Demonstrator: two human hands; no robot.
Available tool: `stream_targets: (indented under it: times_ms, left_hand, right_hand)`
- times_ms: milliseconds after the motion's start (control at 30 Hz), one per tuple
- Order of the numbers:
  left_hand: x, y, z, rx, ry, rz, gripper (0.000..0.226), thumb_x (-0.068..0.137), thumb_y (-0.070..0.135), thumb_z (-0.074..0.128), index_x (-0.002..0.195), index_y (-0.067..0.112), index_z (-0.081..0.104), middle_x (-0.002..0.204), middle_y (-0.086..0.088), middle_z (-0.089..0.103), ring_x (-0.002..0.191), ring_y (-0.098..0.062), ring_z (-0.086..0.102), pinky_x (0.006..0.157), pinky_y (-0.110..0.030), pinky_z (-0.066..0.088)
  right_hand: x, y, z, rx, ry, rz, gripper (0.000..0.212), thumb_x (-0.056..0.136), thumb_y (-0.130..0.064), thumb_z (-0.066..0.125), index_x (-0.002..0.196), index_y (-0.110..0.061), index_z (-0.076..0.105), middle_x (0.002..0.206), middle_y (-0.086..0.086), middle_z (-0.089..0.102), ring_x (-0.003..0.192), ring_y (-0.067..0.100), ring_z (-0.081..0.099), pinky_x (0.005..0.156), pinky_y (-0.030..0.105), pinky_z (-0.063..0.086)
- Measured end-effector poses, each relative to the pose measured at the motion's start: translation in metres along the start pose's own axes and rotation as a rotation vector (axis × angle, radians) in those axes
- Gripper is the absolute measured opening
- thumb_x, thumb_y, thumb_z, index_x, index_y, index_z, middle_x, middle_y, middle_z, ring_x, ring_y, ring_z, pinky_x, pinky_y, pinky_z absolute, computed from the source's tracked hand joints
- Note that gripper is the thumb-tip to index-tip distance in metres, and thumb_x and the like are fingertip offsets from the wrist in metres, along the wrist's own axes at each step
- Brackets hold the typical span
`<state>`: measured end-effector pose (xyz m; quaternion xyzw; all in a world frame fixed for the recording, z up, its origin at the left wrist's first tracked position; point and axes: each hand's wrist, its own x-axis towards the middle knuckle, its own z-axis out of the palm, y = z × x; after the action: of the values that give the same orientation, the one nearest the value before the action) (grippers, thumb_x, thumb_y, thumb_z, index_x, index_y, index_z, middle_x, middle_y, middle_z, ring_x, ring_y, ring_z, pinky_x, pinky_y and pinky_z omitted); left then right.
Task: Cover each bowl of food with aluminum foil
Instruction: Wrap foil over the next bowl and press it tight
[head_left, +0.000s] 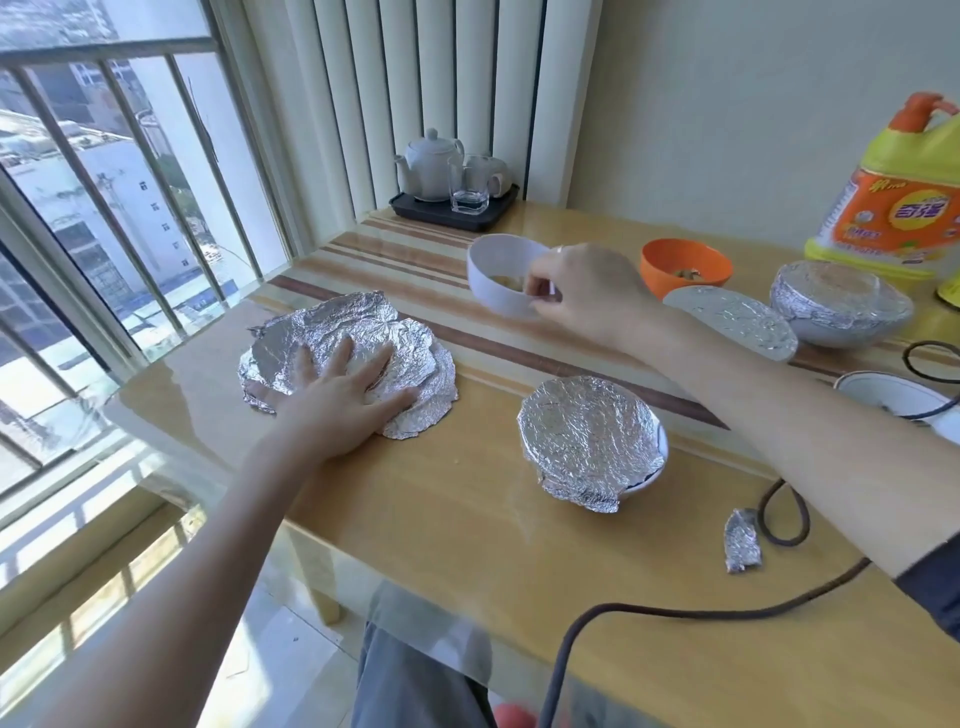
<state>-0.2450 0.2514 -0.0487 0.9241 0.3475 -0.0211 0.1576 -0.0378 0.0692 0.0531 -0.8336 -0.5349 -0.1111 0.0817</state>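
1. The left hand (337, 400) lies flat with straight fingers on the crumpled foil sheets (348, 353), near the window side of the table (467, 519).
2. The right hand (587, 296) grasps the rim of the white bowl (498, 275) — uncovered, some food inside, lifted.
3. A foil-covered bowl (592, 441) stands at the front.

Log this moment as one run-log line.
left hand: flat on foil sheet | right hand: grips white bowl | orange bowl: uncovered

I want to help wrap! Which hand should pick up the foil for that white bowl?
Probably the left hand: it already rests flat on the crinkled sheets of aluminium foil by the window. The right hand is busy gripping the open round white bowl of food by its rim.
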Motion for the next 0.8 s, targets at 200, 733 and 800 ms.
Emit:
stream_targets:
  times_ms: [200, 733, 800]
  left_hand:
    - [-0.008, 0.011, 0.001, -0.045, 0.063, -0.027, 0.103, 0.069, 0.091, 0.029, 0.155, 0.039, 0.005, 0.164, 0.010, -0.001, 0.149, -0.031, -0.014, 0.116, -0.062, 0.009]
    - [-0.052, 0.075, 0.014, -0.518, 0.783, 0.477, 0.047, 0.098, 0.036, 0.036, 0.129, 0.008, 0.057, 0.144, -0.007, 0.048, 0.138, -0.009, 0.035, 0.119, -0.033, 0.022]
    - [-0.062, 0.105, 0.015, -0.746, 0.577, 0.579, 0.042, 0.099, 0.033, 0.038, 0.128, 0.010, 0.059, 0.133, 0.001, 0.057, 0.126, -0.001, 0.046, 0.106, -0.014, 0.031]
  right_hand:
    - [0.021, -0.061, -0.003, -0.044, -0.127, -0.243, 0.012, 0.091, -0.017, 0.055, 0.097, -0.020, 0.065, 0.101, -0.003, 0.063, 0.089, 0.017, 0.054, 0.055, 0.027, 0.026]
    - [-0.076, -0.003, -0.014, 0.794, 0.263, 0.313, 0.025, 0.096, -0.009, 0.054, 0.115, -0.016, 0.069, 0.097, -0.004, 0.072, 0.085, 0.007, 0.070, 0.083, 0.034, 0.057]
    - [-0.103, -0.002, -0.002, 0.768, 0.280, 0.409, 0.024, 0.098, -0.015, 0.051, 0.114, -0.019, 0.069, 0.098, -0.008, 0.070, 0.095, 0.007, 0.066, 0.087, 0.027, 0.050]
